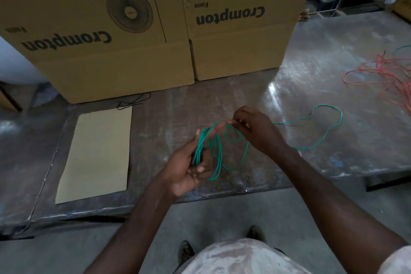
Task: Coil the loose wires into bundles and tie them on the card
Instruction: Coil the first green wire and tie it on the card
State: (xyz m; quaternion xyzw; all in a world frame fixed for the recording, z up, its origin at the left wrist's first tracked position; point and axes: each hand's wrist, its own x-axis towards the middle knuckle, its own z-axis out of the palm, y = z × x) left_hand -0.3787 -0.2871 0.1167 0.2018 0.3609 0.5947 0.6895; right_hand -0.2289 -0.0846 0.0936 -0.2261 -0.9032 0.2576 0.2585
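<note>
My left hand [191,169] is closed around several loops of green wire [216,155] that hang from its fingers above the table's front edge. Just to the right and a little farther away, my right hand [251,129] pinches the same wire near its fingertips. The loose tail of the green wire [320,131] trails off to the right in a wide curve on the metal table. A plain tan card [97,153] lies flat on the table to the left of my hands. A thin black thread [133,101] lies at the card's far edge.
Two large cardboard fan boxes [124,29] stand along the back of the worn metal table [311,73]. A tangle of loose orange-red wire [384,75] lies at the right edge, with a second green wire [403,48] behind it. My feet stand on the concrete floor below.
</note>
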